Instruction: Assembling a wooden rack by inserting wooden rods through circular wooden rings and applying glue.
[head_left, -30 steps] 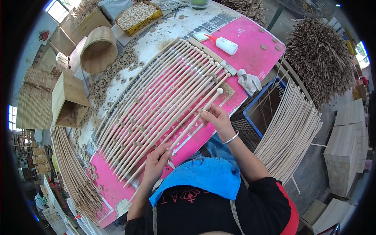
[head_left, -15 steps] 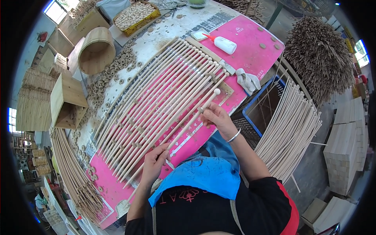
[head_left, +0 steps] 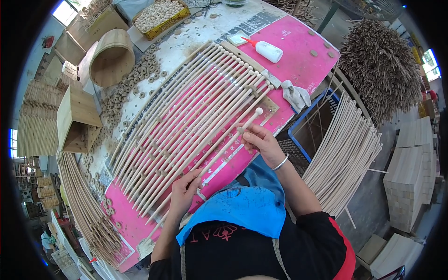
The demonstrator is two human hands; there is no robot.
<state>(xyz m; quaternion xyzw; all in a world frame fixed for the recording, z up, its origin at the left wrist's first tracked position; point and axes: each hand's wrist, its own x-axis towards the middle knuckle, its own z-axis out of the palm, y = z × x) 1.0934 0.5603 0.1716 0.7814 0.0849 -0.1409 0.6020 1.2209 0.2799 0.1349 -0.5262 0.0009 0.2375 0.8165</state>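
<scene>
The left hand (head_left: 183, 195) and the right hand (head_left: 259, 141) both gripped one ball-tipped wooden rod (head_left: 219, 154), the left pinching its near end and the right closed around it farther along, just short of the round knob. The rod lay slanted over the pink mat (head_left: 298, 44) on the counter (head_left: 196, 28), right beside the outermost of the row of laid-out rods (head_left: 186, 121) that fanned away beyond the left hand. To seat it well, it seemed wise to keep both grips light and level, bring the rod down parallel to its neighbour, and line its knob up with the other knobs at the far end before letting go, so the row was not nudged out of order. Beyond the right hand lay a crumpled cloth (head_left: 296, 94) and, farther off, a white glue bottle (head_left: 267, 50). To the right of that hand sat a blue crate (head_left: 298, 140) and a bundle of plain sticks (head_left: 347, 144). Past the row, well beyond the left hand, small wooden rings (head_left: 135, 79) were scattered near a round wooden tub (head_left: 110, 58).
</scene>
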